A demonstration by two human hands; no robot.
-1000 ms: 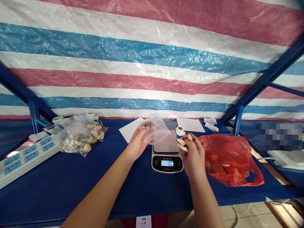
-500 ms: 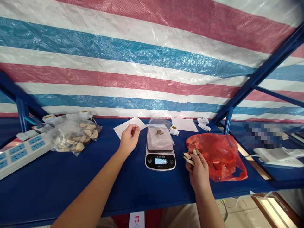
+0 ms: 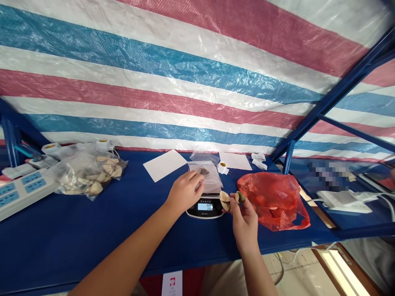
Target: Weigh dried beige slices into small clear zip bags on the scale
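Observation:
A kitchen scale (image 3: 205, 213) with a lit display stands in the middle of the table. On its platform lies a clear zip bag (image 3: 214, 181) with a small grey-brown piece (image 3: 203, 172) on or in it. My left hand (image 3: 187, 189) is over the scale's left side, its fingers curled together beside that piece; what they hold, if anything, is hidden. My right hand (image 3: 243, 218) is closed around several beige, dark-edged pieces (image 3: 225, 200), shell-like or like dried slices, just right of the display. One greenish piece (image 3: 240, 197) shows between the fingers.
A crumpled red plastic bag (image 3: 274, 201) lies right of my right hand. At the left are a clear bag of beige pieces (image 3: 89, 176) and a white power strip (image 3: 24, 189). White paper (image 3: 165, 165) and a small white plug (image 3: 222, 167) lie behind.
My left hand has moved right, onto the scale area. My right hand has come left with its pieces, away from the red bag to the scale's edge. The view has shifted slightly.

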